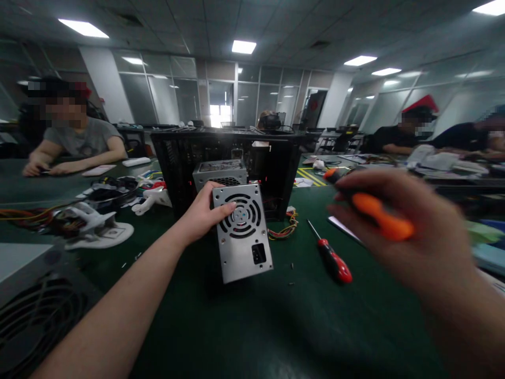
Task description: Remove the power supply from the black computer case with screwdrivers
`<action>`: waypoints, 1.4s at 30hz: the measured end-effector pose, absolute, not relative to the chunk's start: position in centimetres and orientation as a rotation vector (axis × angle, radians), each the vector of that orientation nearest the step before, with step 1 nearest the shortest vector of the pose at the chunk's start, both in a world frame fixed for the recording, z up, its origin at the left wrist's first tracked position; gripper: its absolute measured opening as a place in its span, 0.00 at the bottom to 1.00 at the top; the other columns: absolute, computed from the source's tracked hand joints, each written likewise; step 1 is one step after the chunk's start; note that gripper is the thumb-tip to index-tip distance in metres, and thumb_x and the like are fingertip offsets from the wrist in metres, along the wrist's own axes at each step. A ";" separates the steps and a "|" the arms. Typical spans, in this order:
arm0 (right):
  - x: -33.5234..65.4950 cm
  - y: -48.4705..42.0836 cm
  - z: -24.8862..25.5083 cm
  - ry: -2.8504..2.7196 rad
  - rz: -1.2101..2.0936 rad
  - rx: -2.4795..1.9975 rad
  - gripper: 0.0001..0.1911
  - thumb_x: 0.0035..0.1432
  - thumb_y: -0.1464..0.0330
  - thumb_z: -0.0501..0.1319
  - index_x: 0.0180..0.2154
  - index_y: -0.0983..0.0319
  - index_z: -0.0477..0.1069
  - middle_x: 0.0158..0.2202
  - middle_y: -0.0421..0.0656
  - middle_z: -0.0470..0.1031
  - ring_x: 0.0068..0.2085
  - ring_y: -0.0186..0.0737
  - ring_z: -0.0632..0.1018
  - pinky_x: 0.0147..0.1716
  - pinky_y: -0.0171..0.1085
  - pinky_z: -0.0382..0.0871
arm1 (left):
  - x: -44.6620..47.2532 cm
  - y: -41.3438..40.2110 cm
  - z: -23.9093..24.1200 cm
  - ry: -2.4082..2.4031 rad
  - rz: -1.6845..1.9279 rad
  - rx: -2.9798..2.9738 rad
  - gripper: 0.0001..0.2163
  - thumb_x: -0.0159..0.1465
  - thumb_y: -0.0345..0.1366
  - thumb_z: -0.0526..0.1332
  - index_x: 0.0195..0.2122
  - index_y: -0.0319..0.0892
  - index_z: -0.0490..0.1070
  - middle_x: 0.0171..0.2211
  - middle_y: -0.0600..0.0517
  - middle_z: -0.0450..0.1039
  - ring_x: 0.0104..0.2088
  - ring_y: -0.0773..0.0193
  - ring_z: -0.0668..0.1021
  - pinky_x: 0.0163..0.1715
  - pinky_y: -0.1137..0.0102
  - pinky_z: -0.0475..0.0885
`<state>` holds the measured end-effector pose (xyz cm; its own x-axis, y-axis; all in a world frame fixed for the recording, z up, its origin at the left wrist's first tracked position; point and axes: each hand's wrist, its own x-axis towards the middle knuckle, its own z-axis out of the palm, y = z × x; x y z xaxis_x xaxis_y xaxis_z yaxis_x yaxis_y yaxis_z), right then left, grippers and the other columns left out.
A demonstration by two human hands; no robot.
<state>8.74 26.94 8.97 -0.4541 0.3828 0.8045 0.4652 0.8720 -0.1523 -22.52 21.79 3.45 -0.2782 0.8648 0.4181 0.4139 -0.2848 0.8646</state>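
Observation:
My left hand [203,213] grips the left edge of a silver power supply unit [242,234] that stands upright on the green table, its fan grille facing me. My right hand [398,226], blurred and close to the camera, is closed around an orange-handled screwdriver [376,210]. A second screwdriver with a red handle [333,260] lies on the mat between the two hands. Behind the power supply stands an open black computer case [276,158] with another silver power supply [220,172] on its left side.
White grippers and tangled cables [98,210] lie at the left. A grey box with a fan grille [35,310] sits at the near left corner. Loose screws [292,266] dot the mat. One person sits at the left [74,139], others at the right [410,134].

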 end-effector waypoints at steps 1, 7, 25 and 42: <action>8.8 26.7 7.3 -2.294 -0.188 -0.635 0.14 0.65 0.64 0.59 0.51 0.56 0.71 0.44 0.45 0.79 0.43 0.46 0.82 0.40 0.44 0.80 | -22.5 21.8 3.5 1.574 1.582 1.589 0.27 0.50 0.56 0.69 0.42 0.45 0.63 0.38 0.51 0.69 0.42 0.53 0.76 0.44 0.57 0.72; 11.0 27.3 -2.7 -2.733 -0.295 -0.880 0.27 0.48 0.82 0.57 0.51 0.66 0.78 0.48 0.57 0.82 0.48 0.56 0.84 0.47 0.52 0.82 | -22.5 21.8 3.4 1.555 1.596 1.590 0.27 0.50 0.55 0.69 0.42 0.45 0.63 0.38 0.51 0.69 0.43 0.53 0.75 0.46 0.55 0.72; 6.0 28.7 -2.9 -2.924 -0.229 -1.061 0.14 0.67 0.76 0.58 0.42 0.58 0.82 0.45 0.44 0.83 0.45 0.45 0.81 0.46 0.47 0.76 | -22.0 21.5 3.9 1.558 1.568 1.532 0.26 0.51 0.54 0.69 0.43 0.44 0.63 0.40 0.48 0.70 0.44 0.51 0.75 0.50 0.52 0.72; 7.1 29.2 -3.1 -2.683 0.054 -1.183 0.11 0.60 0.78 0.61 0.30 0.62 0.80 0.32 0.45 0.82 0.39 0.47 0.81 0.44 0.49 0.75 | -21.9 21.3 3.8 1.570 1.551 1.543 0.26 0.52 0.54 0.68 0.44 0.44 0.65 0.43 0.47 0.71 0.47 0.49 0.76 0.52 0.51 0.72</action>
<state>7.08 29.22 -3.12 -0.6564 0.7340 0.1743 0.7264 0.6773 -0.1170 -21.91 21.34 3.83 -0.2769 0.8851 0.3742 0.3853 -0.2544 0.8870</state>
